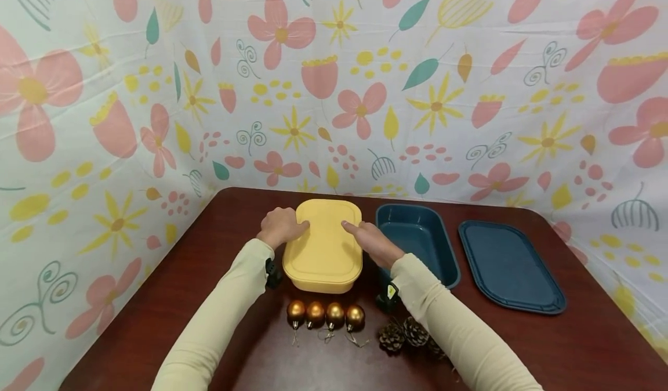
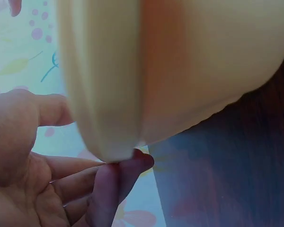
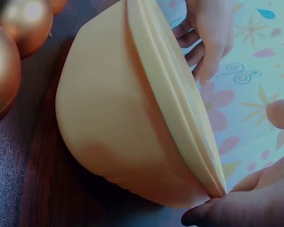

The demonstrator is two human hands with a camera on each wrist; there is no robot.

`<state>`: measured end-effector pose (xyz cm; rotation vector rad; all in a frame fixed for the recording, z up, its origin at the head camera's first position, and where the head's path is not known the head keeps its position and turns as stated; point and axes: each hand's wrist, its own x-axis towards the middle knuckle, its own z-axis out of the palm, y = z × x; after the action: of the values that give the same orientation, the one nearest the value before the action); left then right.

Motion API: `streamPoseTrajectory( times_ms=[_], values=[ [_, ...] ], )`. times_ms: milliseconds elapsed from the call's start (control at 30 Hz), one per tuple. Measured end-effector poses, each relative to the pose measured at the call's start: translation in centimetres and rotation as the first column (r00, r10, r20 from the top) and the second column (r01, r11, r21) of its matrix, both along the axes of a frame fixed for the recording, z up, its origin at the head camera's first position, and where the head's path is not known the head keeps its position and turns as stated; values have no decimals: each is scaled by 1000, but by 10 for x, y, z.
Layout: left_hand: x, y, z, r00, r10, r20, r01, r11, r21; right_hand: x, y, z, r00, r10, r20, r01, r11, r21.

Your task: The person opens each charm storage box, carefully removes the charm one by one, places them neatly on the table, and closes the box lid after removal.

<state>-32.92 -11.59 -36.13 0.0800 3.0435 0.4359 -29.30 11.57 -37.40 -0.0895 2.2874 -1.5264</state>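
Observation:
A yellow rectangular box (image 1: 322, 288) with rounded corners stands on the table, its yellow lid (image 1: 325, 243) on top. My left hand (image 1: 279, 226) holds the lid's left edge, thumb on top and fingertips (image 2: 144, 161) under the rim. On the opposite edge, my right hand (image 1: 377, 243) has its fingers at the underside of the rim, and its thumb (image 3: 279, 114) extends over the lid. The lid's rim (image 3: 173, 111) overhangs the box wall (image 3: 97, 104).
Right of the yellow box is an open blue box (image 1: 417, 234), and beyond it a blue lid (image 1: 514, 266) lies flat. Several gold-brown bauble ornaments (image 1: 335, 314) line up in front. Pine cones (image 1: 391, 337) lie near my right forearm. Flowered cloth (image 1: 360, 89) hangs behind the table.

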Motion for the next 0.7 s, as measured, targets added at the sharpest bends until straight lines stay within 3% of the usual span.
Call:
streamPoseTrajectory(
  times_ms=[200,467,600,700],
  values=[
    [-2,-1,-3,1000,-12,17,11,999,41,1,-2,-2,1000,-3,7,3,999,-54],
    [-2,-3,-9,997,-38,61,36,999,34,-2,-6,-6,1000,5,21,-5,1000,4],
    [1,-4,-7,998,-34,49,33,999,17,-2,-5,-3,1000,1,17,-1,1000,10],
    [5,-4,-2,1000,-15,1,15,1000,-11,0,-5,7,1000,11,-7,-10,999,44]
  ],
)
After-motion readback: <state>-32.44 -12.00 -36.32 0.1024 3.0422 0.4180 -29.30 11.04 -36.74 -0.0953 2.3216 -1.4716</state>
